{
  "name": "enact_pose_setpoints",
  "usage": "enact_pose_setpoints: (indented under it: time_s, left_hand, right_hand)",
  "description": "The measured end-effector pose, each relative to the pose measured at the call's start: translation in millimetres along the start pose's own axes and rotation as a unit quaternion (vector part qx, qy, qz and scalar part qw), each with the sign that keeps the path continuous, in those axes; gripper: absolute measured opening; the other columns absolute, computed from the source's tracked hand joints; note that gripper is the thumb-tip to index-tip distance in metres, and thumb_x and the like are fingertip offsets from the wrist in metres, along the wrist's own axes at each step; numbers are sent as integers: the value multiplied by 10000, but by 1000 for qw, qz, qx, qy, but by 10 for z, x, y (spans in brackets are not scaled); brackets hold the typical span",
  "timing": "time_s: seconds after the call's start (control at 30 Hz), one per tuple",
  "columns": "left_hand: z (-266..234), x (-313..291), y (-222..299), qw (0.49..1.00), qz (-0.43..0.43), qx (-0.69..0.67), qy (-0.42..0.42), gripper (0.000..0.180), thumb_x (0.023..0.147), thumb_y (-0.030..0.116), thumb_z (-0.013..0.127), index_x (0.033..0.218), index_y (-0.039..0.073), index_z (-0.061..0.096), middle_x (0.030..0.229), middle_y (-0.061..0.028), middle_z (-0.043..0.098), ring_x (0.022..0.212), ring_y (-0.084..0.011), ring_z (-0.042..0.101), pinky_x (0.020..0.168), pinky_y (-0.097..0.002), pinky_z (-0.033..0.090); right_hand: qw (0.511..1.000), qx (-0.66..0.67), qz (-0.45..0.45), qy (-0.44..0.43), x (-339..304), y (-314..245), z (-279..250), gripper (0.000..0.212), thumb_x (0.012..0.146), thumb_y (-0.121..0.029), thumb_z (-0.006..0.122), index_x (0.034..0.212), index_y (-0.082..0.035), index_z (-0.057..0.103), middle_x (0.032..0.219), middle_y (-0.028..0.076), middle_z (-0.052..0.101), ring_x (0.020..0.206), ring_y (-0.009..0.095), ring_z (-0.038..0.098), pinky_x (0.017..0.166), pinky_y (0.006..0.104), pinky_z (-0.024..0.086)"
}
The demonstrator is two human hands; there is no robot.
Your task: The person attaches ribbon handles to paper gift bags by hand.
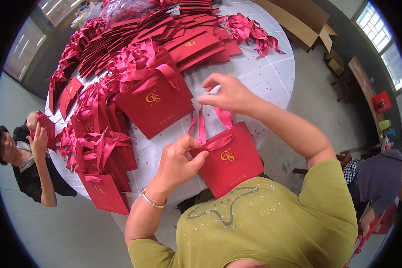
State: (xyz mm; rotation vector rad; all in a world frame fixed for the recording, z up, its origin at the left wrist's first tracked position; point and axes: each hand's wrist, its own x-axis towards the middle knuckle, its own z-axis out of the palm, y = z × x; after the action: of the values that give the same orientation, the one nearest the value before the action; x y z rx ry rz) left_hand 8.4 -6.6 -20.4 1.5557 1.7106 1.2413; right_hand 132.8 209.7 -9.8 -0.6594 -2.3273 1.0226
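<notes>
A flat red paper gift bag with a gold emblem [231, 164] lies at the near edge of the round white-covered table [272, 76], its lower corner hanging past the rim toward my green shirt, as I work its pink satin ribbon handle [202, 127]. My left hand [179, 161] is closed, thumb and fingers pinched together on the ribbon where it meets the bag's top edge; my right hand [228, 94] is raised above, fingertips drawn together on the upper end of the ribbon loop. My reading is that the bag could slide off the table edge if I tug the ribbon toward me, since little of it rests flat; a hard pull could also tear the paper at the ribbon hole or slip the loop out of my pinch. Just left lies another red gift bag with a ribbon bow [155, 102], close enough for loose ends to snag. Beyond it, heaps of finished red bags [100, 143] and flat stacked ones [187, 40] crowd the table's far and left sides, leaving open cloth only to my right. A seated person in black [29, 161] holds a bag at the left; another person [379, 178] sits at the right.
</notes>
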Motion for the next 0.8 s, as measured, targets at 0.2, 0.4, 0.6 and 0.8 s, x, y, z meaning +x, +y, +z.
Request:
enact_pose_setpoints:
  time_s: [0.2,0.4,0.6,0.8]
  left_hand:
    - [-83,50,53,992,58,109,24,220,809,70,780,899,-16,599,768,-48,662,519,-15,500,474,-221,395]
    - [-85,49,96,991,-109,-72,-6,292,886,131,742,1054,-23,558,903,-90,661,655,-70,598,550,-221,467]
    - [-296,114,-19,937,27,-271,219,286,993,55,578,1246,17,451,1085,-104,655,804,-123,644,692,-225,508]
    - [-393,195,-63,894,182,-109,394,194,995,14,519,1183,1,476,1111,-73,570,955,-113,561,865,-246,461]
  right_hand:
    - [961,30,237,-140,-585,-129,-529,266,851,-259,778,918,-13,699,795,37,690,681,87,611,610,249,490]
    - [907,238,277,-210,-844,-2,-478,203,852,-80,763,1024,7,696,901,17,709,793,84,637,714,243,507]
    - [944,290,100,124,-408,-200,-777,214,869,-91,750,1073,-43,704,846,-40,684,658,6,521,562,179,387]
    - [934,339,-70,89,300,-537,-482,235,860,-55,765,1085,-24,707,964,25,709,859,87,643,752,233,521]
